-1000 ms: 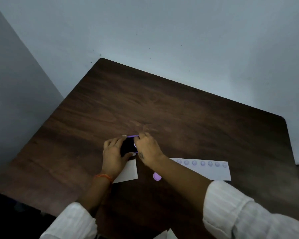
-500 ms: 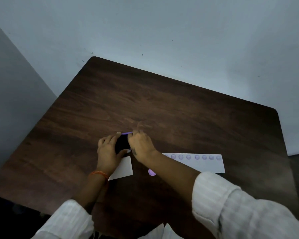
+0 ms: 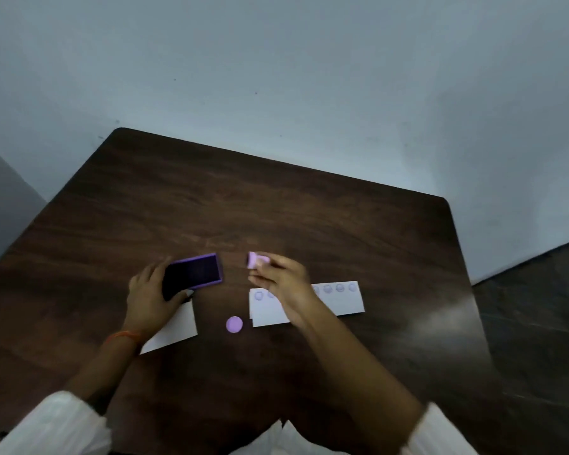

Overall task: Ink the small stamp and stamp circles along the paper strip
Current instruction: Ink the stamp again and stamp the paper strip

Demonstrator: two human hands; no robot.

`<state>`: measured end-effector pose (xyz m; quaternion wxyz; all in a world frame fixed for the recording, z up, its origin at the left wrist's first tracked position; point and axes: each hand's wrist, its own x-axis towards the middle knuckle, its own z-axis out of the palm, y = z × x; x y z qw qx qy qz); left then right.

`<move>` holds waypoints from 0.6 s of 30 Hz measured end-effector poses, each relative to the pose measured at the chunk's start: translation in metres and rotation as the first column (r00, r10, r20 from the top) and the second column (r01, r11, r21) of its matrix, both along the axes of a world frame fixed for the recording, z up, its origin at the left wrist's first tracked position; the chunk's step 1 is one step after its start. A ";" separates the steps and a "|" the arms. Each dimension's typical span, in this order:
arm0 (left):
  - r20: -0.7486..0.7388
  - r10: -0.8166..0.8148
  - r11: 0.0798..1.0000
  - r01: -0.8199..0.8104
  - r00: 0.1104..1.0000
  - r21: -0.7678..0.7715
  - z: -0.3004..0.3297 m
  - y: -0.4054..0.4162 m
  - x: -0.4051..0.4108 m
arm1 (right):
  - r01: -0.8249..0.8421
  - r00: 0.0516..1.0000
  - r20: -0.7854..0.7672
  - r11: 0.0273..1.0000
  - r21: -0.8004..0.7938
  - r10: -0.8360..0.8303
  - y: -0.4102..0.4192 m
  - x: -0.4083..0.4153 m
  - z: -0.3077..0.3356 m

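Note:
A purple-rimmed ink pad [image 3: 194, 273] with a dark inking surface lies open on the brown table [image 3: 276, 208]. My left hand [image 3: 151, 298] holds its left end. My right hand [image 3: 281, 282] pinches the small purple stamp [image 3: 255, 259] on its side, lifted to the right of the pad and just beyond the paper strip. The white paper strip [image 3: 339, 303] lies under my right wrist, with several faint purple circles along its far edge, some hidden by the hand.
A round purple cap [image 3: 234, 324] lies on the table between the two papers. A second white paper piece [image 3: 174, 333] sits under my left wrist. The table's right edge drops to a dark floor [image 3: 539, 307]; walls stand behind and left.
My right hand has lifted the stamp off the ink pad and moved it right. The pad, covered before by both hands, is now in plain view. My left hand stays on it.

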<state>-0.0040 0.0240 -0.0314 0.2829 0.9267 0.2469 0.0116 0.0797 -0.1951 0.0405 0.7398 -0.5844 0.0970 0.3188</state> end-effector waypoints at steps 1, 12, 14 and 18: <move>0.011 0.037 0.999 -0.037 0.999 -0.008 0.003 -0.006 0.000 | 0.093 0.992 -0.098 0.993 0.077 -0.086 -0.027 0.000 -0.002; 0.294 -0.286 0.957 0.286 0.912 0.044 0.030 -0.174 0.005 | 0.573 0.771 -0.498 0.773 0.271 -0.397 -0.165 -0.011 -0.022; 0.312 -0.375 0.926 0.370 0.873 0.077 0.026 -0.197 0.010 | 0.578 0.770 -0.498 0.766 0.279 -0.399 -0.169 -0.008 -0.025; 0.267 -0.454 0.891 0.431 0.850 0.143 0.017 -0.220 0.027 | 0.557 0.790 -0.456 0.789 0.258 -0.409 -0.175 -0.001 -0.032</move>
